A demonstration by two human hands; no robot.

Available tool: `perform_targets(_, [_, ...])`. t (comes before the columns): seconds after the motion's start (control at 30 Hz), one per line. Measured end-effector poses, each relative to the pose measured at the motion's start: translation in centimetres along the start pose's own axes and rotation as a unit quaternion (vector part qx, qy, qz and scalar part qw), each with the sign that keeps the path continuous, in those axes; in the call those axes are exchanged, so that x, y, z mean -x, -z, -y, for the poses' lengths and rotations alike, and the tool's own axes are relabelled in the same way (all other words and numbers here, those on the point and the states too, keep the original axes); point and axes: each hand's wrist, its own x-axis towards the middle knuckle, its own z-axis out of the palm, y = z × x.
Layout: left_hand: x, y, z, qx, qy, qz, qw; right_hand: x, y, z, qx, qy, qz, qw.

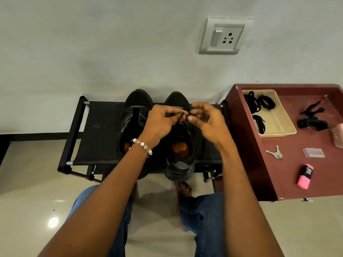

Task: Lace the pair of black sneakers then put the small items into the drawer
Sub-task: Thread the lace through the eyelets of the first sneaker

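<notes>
The left hand (pixel 163 123) pinches a black lace (pixel 179 118) so it can go through a hole. The right hand (pixel 206 120), fingers curled, waits just beside it. Both sneakers (pixel 182 145) sit under the hands on a rack (pixel 100 130). Small items, like keys (pixel 274 153), lie off to the right on the counter (pixel 259 164).

Rack (pixel 96 127) top: bare fabric lay open left of the sneakers (pixel 157 134); only a narrow strip showed on their right. Sneakers stood side by side, toes near the wall (pixel 111 52), little gap behind them. Both hands (pixel 185 119) crowded the space over the right sneaker, forearms crossing the front approach. Worktop (pixel 297 175) stood just beside the rack's right end. On it, a tray (pixel 278 127) of laces (pixel 259 104) filled the back left; a black clip (pixel 311 117), keys (pixel 274 153), a clear case (pixel 313 152) and a pink roll (pixel 305 176) lay scattered, apart, with bare lanes between. Floor (pixel 27 182) left of the knees lay open.
</notes>
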Motion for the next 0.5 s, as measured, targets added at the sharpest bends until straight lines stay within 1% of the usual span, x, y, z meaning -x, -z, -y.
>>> perform_targets(0.03, [0.0,0.1,0.0,0.001,-0.002,0.004,1.000,-0.1,-0.2,-0.4,-0.007,-0.014,0.051,0.999])
perform_targets(0.07, [0.1,0.1,-0.1,0.004,-0.004,0.010,1.000,0.0,-0.4,-0.5,-0.005,-0.017,0.080,0.997])
perform_targets(0.1, [0.2,0.2,-0.2,0.013,-0.006,0.014,1.000,0.0,-0.5,-0.6,0.002,-0.011,0.086,0.996])
perform_targets(0.2, [0.7,0.0,-1.1,0.043,0.001,0.008,0.999,0.1,-0.7,-0.3,0.007,-0.005,0.037,0.999])
perform_targets(0.3, [1.2,0.2,-1.9,0.079,0.035,-0.006,0.996,0.3,-0.7,0.2,0.004,-0.017,-0.003,1.000])
perform_targets(0.4, [1.6,0.7,-2.8,0.075,0.066,-0.005,0.995,0.5,-0.3,1.3,-0.016,-0.032,-0.005,0.999])
perform_targets(0.5, [1.9,1.2,-4.6,0.056,0.092,-0.022,0.994,0.7,0.8,3.9,-0.029,-0.057,0.014,0.998])
